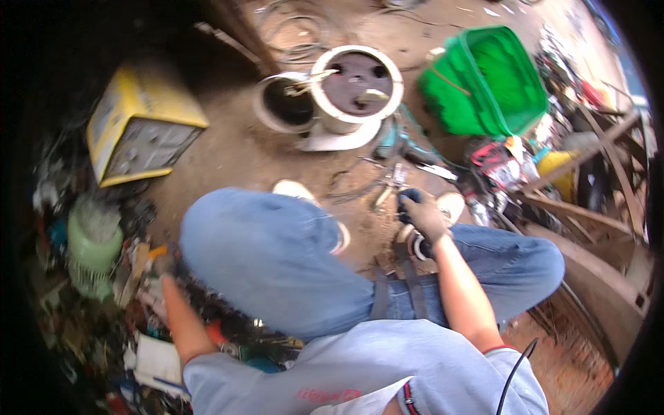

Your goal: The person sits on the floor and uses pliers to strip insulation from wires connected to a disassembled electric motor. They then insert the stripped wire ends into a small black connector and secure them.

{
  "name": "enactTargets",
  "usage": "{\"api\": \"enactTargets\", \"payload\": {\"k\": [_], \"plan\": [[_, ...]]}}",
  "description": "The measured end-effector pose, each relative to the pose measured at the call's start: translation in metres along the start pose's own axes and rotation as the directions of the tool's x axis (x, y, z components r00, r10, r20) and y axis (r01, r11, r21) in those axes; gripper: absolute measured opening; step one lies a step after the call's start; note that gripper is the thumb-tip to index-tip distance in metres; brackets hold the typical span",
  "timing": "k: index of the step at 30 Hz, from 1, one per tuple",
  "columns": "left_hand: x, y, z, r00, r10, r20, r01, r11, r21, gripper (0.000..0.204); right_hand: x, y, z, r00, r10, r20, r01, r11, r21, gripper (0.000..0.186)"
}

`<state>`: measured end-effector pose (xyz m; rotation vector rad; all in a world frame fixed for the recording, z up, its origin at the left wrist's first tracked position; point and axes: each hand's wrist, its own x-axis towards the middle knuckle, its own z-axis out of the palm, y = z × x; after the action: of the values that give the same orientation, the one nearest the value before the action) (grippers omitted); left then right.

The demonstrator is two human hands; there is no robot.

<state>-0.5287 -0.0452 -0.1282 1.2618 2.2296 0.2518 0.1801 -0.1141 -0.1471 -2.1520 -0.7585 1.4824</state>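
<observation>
Across the head view spreads a brown, dusty floor (235,155), giving way to reddish, rubbly ground (570,356) at the lower right; dark shadow fills the upper left, and loose clutter crowds both sides of the person's bent legs in blue jeans (263,256); a rusty metal frame (605,149) stands at the right, and a coil of wire (297,34) lies near the top.

Near the middle of the floor sits a round, white-rimmed housing (353,79) with a dark face and pale wires, touching an open dark-mouthed cylinder (265,114); a green bin (443,97) is tipped to its right, a yellow box-shaped machine (142,114) stands to its left, and a teal power tool (389,143) lies just below it.

The right hand (425,214), in a dark glove, has its fingers curled beside a light shoe (452,205) and just below a small metal tool (398,176); whether it grips anything I cannot tell; the left hand (164,266) (badly smeared by motion) is just beside an orange piece (158,251) in the clutter, its spread impossible to judge.

Red lettering (328,395) crosses the pale blue shirt (387,346); marks on the machine's panel are too blurred to read.
</observation>
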Motion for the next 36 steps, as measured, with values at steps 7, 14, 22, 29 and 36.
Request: {"api": "enactTargets", "payload": {"k": [7, 14, 22, 29, 36], "plan": [[0.016, 0.065, -0.022, 0.965, 0.249, 0.088, -0.261, 0.949, 0.176, 0.047, 0.075, 0.076, 0.022, 0.966, -0.027, -0.258, -0.066, 0.937, -0.344, 0.041], [-0.073, 0.271, -0.034, 0.891, 0.453, 0.020, -0.429, 0.857, -0.287, 0.049, 0.119, 0.062, 0.048, 0.987, -0.145, 0.075, 0.148, 0.600, -0.786, 0.033], [-0.138, 0.407, 0.135, 0.516, 0.288, 0.807, -0.537, 0.843, 0.043, 0.048, 0.146, 0.092, 0.004, 0.997, 0.073, -0.033, -0.079, 0.943, -0.324, 0.038], [-0.162, 0.304, 0.403, 0.533, 0.358, 0.767, -0.809, 0.479, 0.339, 0.035, 0.134, -0.015, -0.074, 0.998, 0.031, -0.046, 0.006, 0.763, 0.647, 0.042], [-0.150, 0.272, 0.462, 0.432, 0.563, 0.704, -0.896, 0.184, 0.403, 0.021, 0.115, 0.076, -0.005, 0.982, 0.178, -0.063, -0.185, 0.841, -0.509, 0.044]]}}
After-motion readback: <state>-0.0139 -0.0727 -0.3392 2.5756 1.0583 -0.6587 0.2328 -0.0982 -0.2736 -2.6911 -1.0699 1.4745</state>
